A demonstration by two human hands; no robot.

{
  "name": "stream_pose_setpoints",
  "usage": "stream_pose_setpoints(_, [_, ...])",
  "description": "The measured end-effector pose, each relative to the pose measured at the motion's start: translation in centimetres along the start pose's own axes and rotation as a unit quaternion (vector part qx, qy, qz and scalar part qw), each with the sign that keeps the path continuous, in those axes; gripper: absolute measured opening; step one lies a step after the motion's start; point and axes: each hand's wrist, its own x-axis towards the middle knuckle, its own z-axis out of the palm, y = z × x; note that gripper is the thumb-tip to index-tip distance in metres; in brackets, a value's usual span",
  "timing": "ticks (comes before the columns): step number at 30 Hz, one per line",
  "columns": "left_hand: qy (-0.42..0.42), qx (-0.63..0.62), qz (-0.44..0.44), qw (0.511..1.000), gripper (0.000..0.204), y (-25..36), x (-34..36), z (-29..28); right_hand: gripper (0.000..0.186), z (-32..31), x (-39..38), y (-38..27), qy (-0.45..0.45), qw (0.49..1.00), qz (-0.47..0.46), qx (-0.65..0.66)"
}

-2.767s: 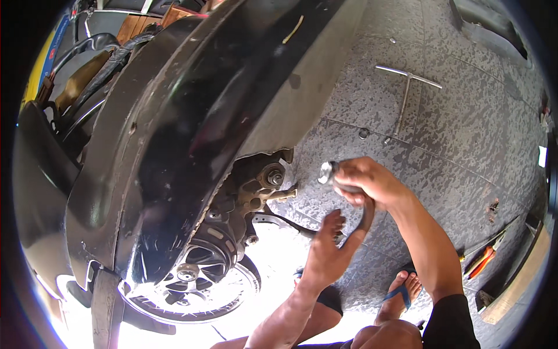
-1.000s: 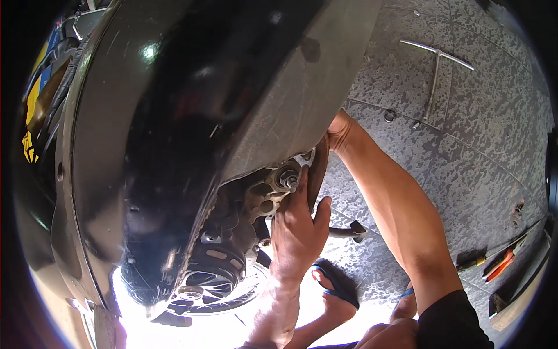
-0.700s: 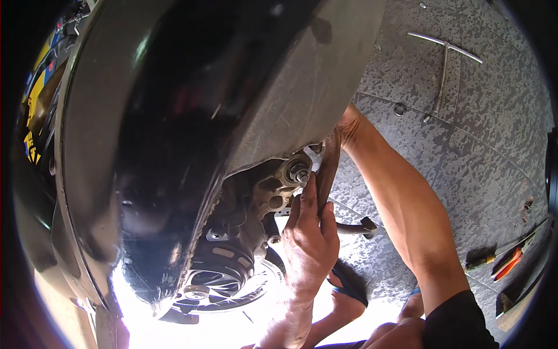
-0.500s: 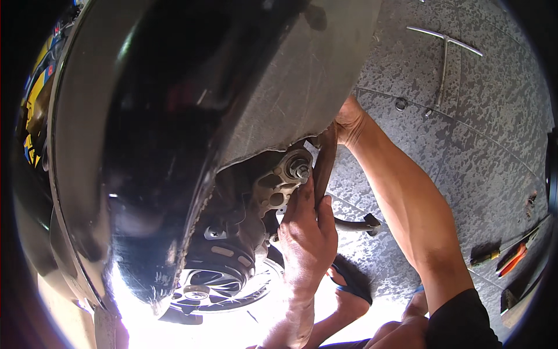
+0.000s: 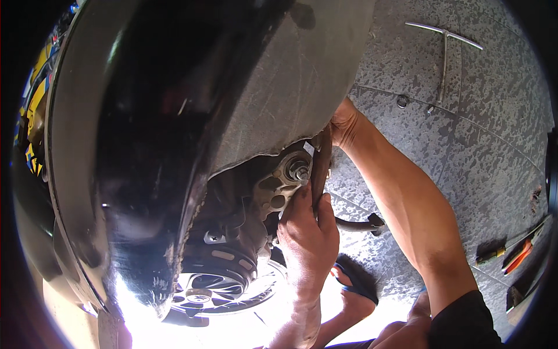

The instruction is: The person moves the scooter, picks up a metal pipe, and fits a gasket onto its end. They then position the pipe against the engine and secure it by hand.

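Observation:
My left hand (image 5: 307,235) is raised beneath a cast metal bracket (image 5: 285,185) on the underside of a vehicle. Its thumb and fingers close around the lower part of a dark, worn metal bar (image 5: 320,168), fingertips just below a bolt with a nut (image 5: 299,170). At the bar's upper end is my right hand (image 5: 344,123), its fingers hidden behind the bar and the grey panel (image 5: 285,87). The bar stands nearly upright beside the bolt, close to it.
A glossy black body panel (image 5: 157,128) fills the left. Below it is a spoked wheel (image 5: 232,291). On the mottled grey floor lie a T-handle wrench (image 5: 445,58), a metal ring (image 5: 402,101), a small metal piece (image 5: 430,109) and an orange-handled tool (image 5: 519,256). A curved pedal-like arm (image 5: 357,225) juts out right.
The bar's upper end and my right hand have shifted slightly left, bringing the bar closer to the bolt. My left hand keeps its hold. The whole view has moved a little.

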Motion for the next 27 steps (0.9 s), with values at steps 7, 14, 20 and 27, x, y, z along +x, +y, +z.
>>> stream_pose_setpoints(7, [0.075,0.001,0.03,0.997,0.027,-0.7,0.1,0.7,0.036,0.5,0.2,0.2,0.006,1.0,0.003,0.004])
stream_pose_setpoints(14, [0.096,-0.002,0.046,0.994,0.027,-1.0,0.0,1.1,0.033,0.5,-0.3,0.0,0.023,1.0,-0.015,0.002])
stream_pose_setpoints(20, [0.042,0.016,-0.008,0.999,0.045,-0.2,0.0,0.4,0.033,0.3,0.1,0.2,0.024,1.0,-0.014,-0.009])
stream_pose_setpoints(27, [0.051,0.002,0.008,0.999,0.046,-0.2,-0.5,0.3,0.038,0.6,0.1,0.1,-0.001,1.0,-0.001,-0.012])
